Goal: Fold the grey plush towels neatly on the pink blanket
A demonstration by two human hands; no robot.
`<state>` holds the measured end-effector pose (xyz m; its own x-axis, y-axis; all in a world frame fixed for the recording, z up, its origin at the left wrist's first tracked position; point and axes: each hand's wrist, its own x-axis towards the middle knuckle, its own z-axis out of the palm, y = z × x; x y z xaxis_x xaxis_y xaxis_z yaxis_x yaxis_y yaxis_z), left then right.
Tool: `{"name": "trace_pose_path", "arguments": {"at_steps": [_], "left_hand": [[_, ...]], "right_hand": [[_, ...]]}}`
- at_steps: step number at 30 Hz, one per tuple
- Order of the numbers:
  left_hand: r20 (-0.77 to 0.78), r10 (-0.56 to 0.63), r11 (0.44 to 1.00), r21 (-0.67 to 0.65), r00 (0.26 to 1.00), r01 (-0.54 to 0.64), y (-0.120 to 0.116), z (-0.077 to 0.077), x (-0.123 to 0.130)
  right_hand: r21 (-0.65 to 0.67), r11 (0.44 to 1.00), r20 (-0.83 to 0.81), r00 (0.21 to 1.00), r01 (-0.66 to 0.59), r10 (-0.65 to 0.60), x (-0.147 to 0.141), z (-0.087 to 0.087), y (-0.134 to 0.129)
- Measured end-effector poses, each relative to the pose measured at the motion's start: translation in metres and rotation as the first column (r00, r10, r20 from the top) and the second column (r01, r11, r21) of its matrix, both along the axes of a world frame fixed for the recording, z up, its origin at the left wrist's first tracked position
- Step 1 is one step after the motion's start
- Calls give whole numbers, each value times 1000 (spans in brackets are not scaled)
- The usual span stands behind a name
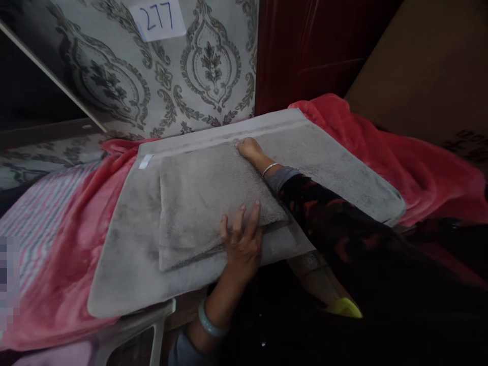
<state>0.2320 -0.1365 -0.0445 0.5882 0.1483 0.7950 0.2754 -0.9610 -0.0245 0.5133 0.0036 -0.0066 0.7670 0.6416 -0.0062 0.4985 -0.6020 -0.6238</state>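
Careful now: the right hand (249, 148) pinches the folded cloth (202, 188) at its far edge, the left hand (244, 247) spread over the near side; uneven tugging could rumple the gray mat (122, 254) beneath.

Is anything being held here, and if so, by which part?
The right hand appears to pinch the folded gray cloth at its far right corner; the left hand only rests on top.

folded cloth (206, 198): matt, short-napped | mat (125, 264): matt grey plush | blanket (381, 147): soft red fleece | door (305, 51): smooth, dark red
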Motion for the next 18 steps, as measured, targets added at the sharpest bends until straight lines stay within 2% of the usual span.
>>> {"name": "trace_pose_path", "arguments": {"at_steps": [5,10,13,16,18], "left_hand": [[-7,-17,1000,24,1000,18,1,-2,0],[-61,-15,999,-32,998,13,0,-9,-1],[-77,-124,992,-18,989,123,-4,-13,-8],[-99,-281,959,-7,955,282,-2,-5,-25],[-81,-252,967,-40,964,250,8,9,-39]], "right_hand": [[-16,1000,7,1000,26,-26,-3,0,0],[-32,999,16,1000,1,0,-8,5,-3],[-11,997,19,997,-73,73,-11,9,-12],[8,989,28,989,-144,144,-19,11,-31],[14,981,96,977,-194,192,-31,12,-52]]}}
